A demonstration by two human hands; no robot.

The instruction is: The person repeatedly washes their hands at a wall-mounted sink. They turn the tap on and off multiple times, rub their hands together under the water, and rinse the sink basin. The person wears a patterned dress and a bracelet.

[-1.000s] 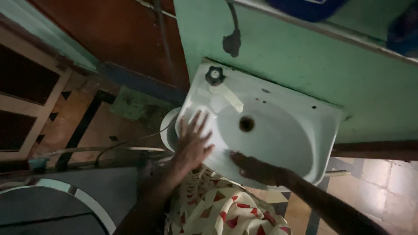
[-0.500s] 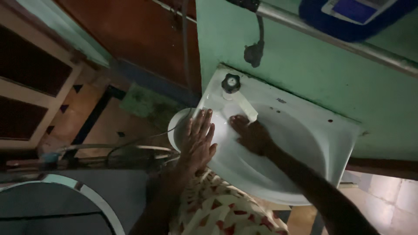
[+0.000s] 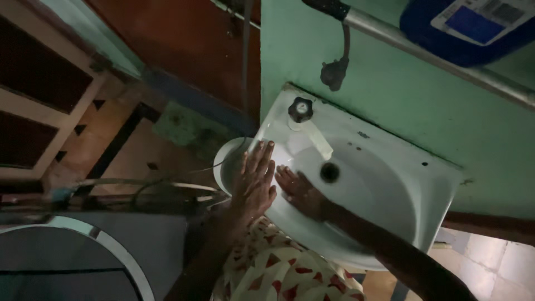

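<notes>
Inside basin (image 3: 390,189) | right hand (image 3: 301,192) flat, left hand (image 3: 255,177) flat on rim | tap (image 3: 304,120) above (drain (image 3: 330,172) beside)

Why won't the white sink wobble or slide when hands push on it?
The sink looks like hard, glazed ceramic set against the green wall, so it probably stays put. Its smooth bowl may feel slippery under the right hand. It likely chips rather than bends.

A white sink (image 3: 390,167) sticks out from a green wall (image 3: 401,100). A tap (image 3: 304,114) with a dark knob stands at its far left corner. Both hands, the left hand (image 3: 255,181) and the right hand (image 3: 301,192), lie flat on the near left side, by the drain hole (image 3: 329,172).
</notes>
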